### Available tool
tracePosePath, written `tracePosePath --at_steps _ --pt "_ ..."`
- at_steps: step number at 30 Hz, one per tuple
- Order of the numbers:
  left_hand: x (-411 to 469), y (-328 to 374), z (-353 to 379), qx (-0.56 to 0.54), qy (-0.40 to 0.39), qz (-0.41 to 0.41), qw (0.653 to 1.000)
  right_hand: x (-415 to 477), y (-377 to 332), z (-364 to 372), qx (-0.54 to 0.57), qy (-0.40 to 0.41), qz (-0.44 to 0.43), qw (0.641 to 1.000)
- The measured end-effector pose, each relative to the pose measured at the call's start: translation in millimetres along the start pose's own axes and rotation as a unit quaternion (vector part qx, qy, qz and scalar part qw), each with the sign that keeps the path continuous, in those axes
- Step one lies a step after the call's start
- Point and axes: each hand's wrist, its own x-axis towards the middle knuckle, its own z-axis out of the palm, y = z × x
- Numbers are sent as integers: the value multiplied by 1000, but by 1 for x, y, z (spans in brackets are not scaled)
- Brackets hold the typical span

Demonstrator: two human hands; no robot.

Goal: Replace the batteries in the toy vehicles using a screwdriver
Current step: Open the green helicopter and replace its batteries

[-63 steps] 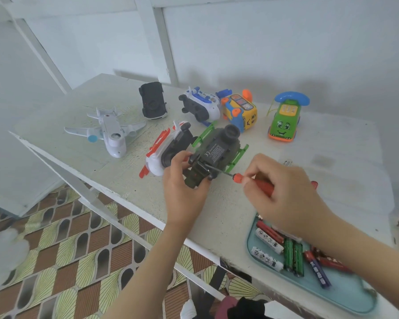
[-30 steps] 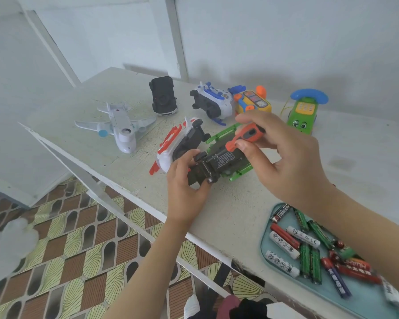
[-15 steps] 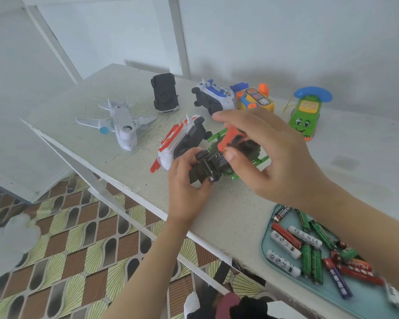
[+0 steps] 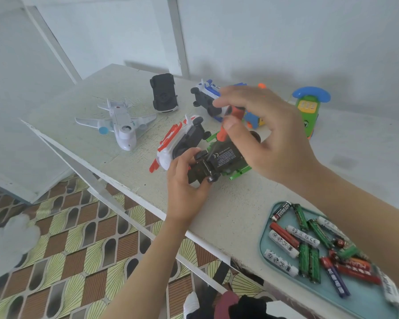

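Note:
A dark green toy vehicle [image 4: 224,158] lies belly-up near the table's front edge, its black labelled underside facing me. My left hand [image 4: 186,180] grips its near end, thumb and fingers curled round a wheel. My right hand [image 4: 263,134] hovers over it and pinches an orange-handled screwdriver [image 4: 225,128] held nearly upright, tip down on the underside. The screwdriver's shaft is mostly hidden by my thumb. A teal tray [image 4: 359,302] with several loose batteries [image 4: 306,249] sits at the front right under my right forearm.
Other toys lie around: a white plane [image 4: 122,125], a black car [image 4: 164,95] on its roof, a white-and-red vehicle [image 4: 182,141] touching the green one, a blue-and-white toy [image 4: 205,97], a green phone car [image 4: 309,111]. The table [image 4: 217,215] edge runs diagonally above a patterned floor.
My right hand swung the screwdriver from lying sideways at the toy's near end up to nearly upright over its underside. The camera shifted closer; my left hand kept its grip.

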Motion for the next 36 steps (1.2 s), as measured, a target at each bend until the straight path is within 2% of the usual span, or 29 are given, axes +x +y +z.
tracePosePath --at_steps 4,7,12,18,22,24,36 --pt "0 -2 1 -2 -3 3 1000 6 -2 2 -15 38 -20 999" --pt "-1 -3 1 -3 -4 -2 1000 7 -1 4 19 13 10 1000" --pt "-1 -3 1 6 -5 7 1000 8 0 2 -3 -28 16 999" --pt "-1 -3 1 -1 -10 13 1000 12 -5 5 -7 24 4 1000" --pt "-1 -3 1 2 -8 14 1000 13 -4 5 39 -7 36 999" --pt "-1 -5 0 4 -10 10 1000 12 -1 5 18 -17 43 999" --pt "-1 -5 0 18 -2 22 1000 17 -7 7 -2 4 20 1000"
